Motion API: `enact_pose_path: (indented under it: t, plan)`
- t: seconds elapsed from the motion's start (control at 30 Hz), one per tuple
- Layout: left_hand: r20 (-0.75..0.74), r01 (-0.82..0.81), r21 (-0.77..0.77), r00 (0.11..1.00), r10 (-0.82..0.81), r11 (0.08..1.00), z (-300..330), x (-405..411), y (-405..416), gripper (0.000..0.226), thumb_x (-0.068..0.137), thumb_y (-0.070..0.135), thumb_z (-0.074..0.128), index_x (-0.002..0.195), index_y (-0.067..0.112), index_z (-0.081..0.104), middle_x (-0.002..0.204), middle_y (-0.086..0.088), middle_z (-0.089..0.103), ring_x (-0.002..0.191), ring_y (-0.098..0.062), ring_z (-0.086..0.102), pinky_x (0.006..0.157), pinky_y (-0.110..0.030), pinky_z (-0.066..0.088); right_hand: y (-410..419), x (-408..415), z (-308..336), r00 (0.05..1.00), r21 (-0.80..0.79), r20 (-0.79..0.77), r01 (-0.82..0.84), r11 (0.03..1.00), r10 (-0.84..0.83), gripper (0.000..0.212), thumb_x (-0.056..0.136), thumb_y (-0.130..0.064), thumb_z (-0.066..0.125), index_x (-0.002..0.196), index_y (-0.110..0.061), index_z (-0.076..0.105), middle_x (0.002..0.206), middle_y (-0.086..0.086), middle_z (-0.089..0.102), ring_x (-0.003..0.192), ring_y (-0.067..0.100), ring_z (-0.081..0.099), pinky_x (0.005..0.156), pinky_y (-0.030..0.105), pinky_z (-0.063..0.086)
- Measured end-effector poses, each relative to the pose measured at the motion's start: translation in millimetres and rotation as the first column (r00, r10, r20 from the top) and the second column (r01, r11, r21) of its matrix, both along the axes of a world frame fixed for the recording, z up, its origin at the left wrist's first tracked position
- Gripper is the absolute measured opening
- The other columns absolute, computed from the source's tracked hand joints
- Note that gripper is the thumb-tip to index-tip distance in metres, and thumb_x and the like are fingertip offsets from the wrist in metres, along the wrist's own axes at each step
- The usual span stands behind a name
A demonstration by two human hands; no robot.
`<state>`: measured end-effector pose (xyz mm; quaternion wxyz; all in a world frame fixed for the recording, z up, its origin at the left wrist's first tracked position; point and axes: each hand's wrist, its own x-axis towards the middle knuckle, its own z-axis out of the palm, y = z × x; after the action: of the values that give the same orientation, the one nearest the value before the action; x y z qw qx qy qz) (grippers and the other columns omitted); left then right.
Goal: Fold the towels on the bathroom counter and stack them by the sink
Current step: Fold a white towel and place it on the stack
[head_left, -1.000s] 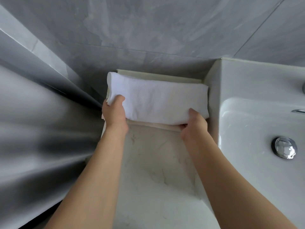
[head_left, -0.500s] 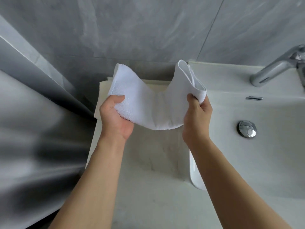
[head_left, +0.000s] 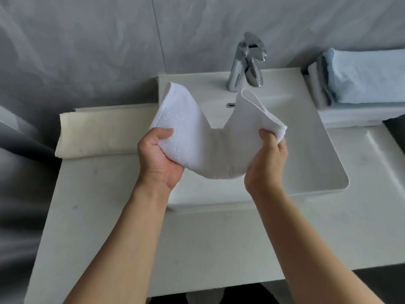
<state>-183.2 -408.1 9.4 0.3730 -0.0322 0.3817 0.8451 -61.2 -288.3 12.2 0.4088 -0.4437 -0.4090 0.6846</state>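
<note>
A folded white towel (head_left: 210, 141) sags in a U shape in the air over the sink (head_left: 317, 154). My left hand (head_left: 158, 159) grips its left end and my right hand (head_left: 266, 161) grips its right end. A cream folded towel (head_left: 100, 132) lies flat on the counter (head_left: 109, 216) to the left of the sink. To the right of the sink, against the wall, stands a stack of folded towels (head_left: 361, 84) with a light blue one on top.
A chrome faucet (head_left: 247, 62) stands at the back of the sink, just beyond the held towel. Grey tiled wall runs behind everything. The counter's front edge lies below my forearms, with a dark gap under it.
Both hands lifted the white towel off the cream towel on the left counter and carried it rightward over the sink. The view swung right, bringing the faucet and the right-hand stack into sight.
</note>
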Motion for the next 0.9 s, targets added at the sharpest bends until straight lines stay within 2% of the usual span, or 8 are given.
enact_pose_path:
  t: [0.13,0.27,0.37,0.43,0.57,0.67,0.8,0.9]
  plan:
    - [0.003,0.019,0.023,1.000,-0.019,1.000,6.0,59.6,51.6,0.051,0.068,0.011,0.051,0.117,0.008,0.066,0.115,-0.014,0.069,0.106,-0.036,0.067,0.091,-0.049,0.052,56.1,63.8,5.4,0.998,-0.069,-0.014,0.062,0.996,-0.063,0.022,0.086,-0.032,0.051,0.082,-0.039,0.072,0.086,-0.014,0.073,0.079,0.005,0.068,0.068,0.024,0.052]
    - [0.009,0.044,0.000,0.999,-0.044,0.999,14.9,105.7,98.5,0.047,0.067,0.010,0.053,0.111,0.009,0.067,0.111,-0.014,0.070,0.103,-0.035,0.068,0.092,-0.050,0.052,97.7,105.5,10.3,0.986,-0.127,0.051,0.165,0.978,-0.160,0.014,0.089,-0.039,0.052,0.087,-0.037,0.066,0.077,-0.019,0.072,0.074,0.003,0.069,0.063,0.024,0.051]
    - [0.005,0.084,-0.052,0.996,-0.084,0.995,19.7,124.6,129.9,0.041,0.063,0.011,0.056,0.102,0.011,0.068,0.103,-0.011,0.072,0.096,-0.034,0.069,0.089,-0.048,0.052,121.8,121.4,15.2,0.978,-0.172,0.061,0.208,0.963,-0.201,0.016,0.090,-0.039,0.051,0.096,-0.036,0.065,0.097,-0.009,0.071,0.090,0.012,0.066,0.069,0.027,0.051]
    - [0.005,0.113,-0.044,0.994,-0.113,0.993,21.5,129.0,151.1,0.041,0.061,0.011,0.057,0.101,0.011,0.066,0.101,-0.011,0.071,0.096,-0.034,0.068,0.092,-0.049,0.051,137.2,131.9,15.7,0.967,-0.197,0.039,0.254,0.947,-0.251,0.018,0.089,-0.041,0.052,0.100,-0.035,0.065,0.099,-0.008,0.071,0.091,0.013,0.068,0.067,0.027,0.052]
    - [0.018,0.145,-0.029,0.989,-0.144,0.989,18.4,140.3,193.4,0.029,0.061,0.012,0.058,0.087,0.014,0.070,0.096,-0.009,0.072,0.090,-0.031,0.070,0.087,-0.046,0.053,176.1,160.3,16.8,0.947,-0.271,-0.084,0.277,0.922,-0.309,0.031,0.087,-0.044,0.056,0.114,-0.032,0.064,0.098,-0.010,0.075,0.086,0.010,0.072,0.063,0.026,0.056]
    - [0.013,0.214,-0.014,0.977,-0.214,0.977,11.4,160.8,223.3,0.024,0.064,0.012,0.057,0.075,0.018,0.077,0.093,-0.006,0.074,0.086,-0.027,0.072,0.079,-0.038,0.056,215.2,185.3,17.7,0.935,-0.302,-0.162,0.258,0.918,-0.316,0.036,0.087,-0.049,0.055,0.116,-0.029,0.064,0.104,-0.008,0.074,0.090,0.010,0.072,0.071,0.027,0.057]
    - [0.028,0.200,0.040,0.979,-0.201,0.979,12.8,173.1,275.5,0.030,0.067,0.013,0.056,0.084,0.017,0.080,0.103,-0.008,0.074,0.097,-0.028,0.071,0.084,-0.040,0.056,280.9,199.8,19.1,0.889,-0.293,-0.345,0.203,0.934,-0.302,0.041,0.091,-0.048,0.049,0.121,-0.022,0.063,0.112,0.001,0.073,0.103,0.022,0.069,0.092,0.040,0.053]
    - [0.005,0.170,0.127,0.985,-0.172,0.977,20.2,175.0,322.7,0.034,0.070,0.012,0.054,0.094,0.015,0.078,0.110,-0.010,0.072,0.107,-0.031,0.067,0.091,-0.045,0.053,339.0,202.4,24.6,0.834,-0.341,-0.456,0.158,0.927,-0.310,0.044,0.091,-0.045,0.052,0.124,-0.017,0.063,0.114,0.009,0.071,0.105,0.032,0.068,0.094,0.049,0.051]
